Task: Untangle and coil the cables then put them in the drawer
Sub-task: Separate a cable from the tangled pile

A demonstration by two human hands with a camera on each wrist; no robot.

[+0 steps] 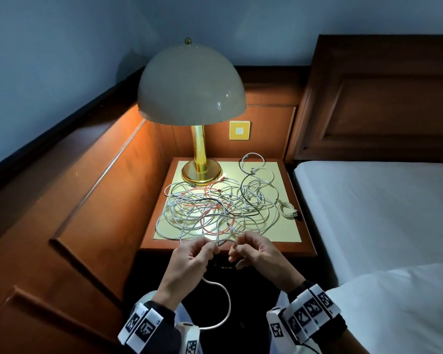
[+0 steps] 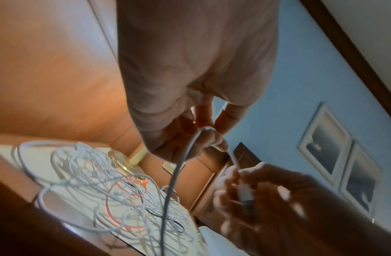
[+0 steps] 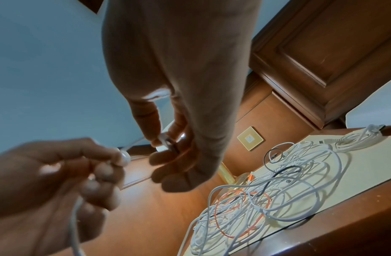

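A tangle of white, orange and black cables [image 1: 215, 208] lies on the yellow mat of the nightstand [image 1: 304, 247]. A small bundled white cable [image 1: 288, 209] sits at its right edge. In front of the nightstand, both hands hold one white cable [image 1: 224, 241]. My left hand [image 1: 212, 247] pinches it, and the slack hangs below in a loop [image 1: 225, 302]. My right hand [image 1: 234, 251] pinches the plug end [image 3: 166, 146], which also shows in the left wrist view [image 2: 245, 195]. The short stretch between the hands arcs upward. The drawer front below the top is in deep shadow.
A domed lamp [image 1: 192, 83] on a brass base [image 1: 201, 172] stands at the back left of the nightstand. The bed [image 1: 381, 213] lies to the right, with a wooden headboard [image 1: 384, 98] behind. Wood panelling [image 1: 87, 200] closes the left side. A wall plate [image 1: 239, 130] is behind.
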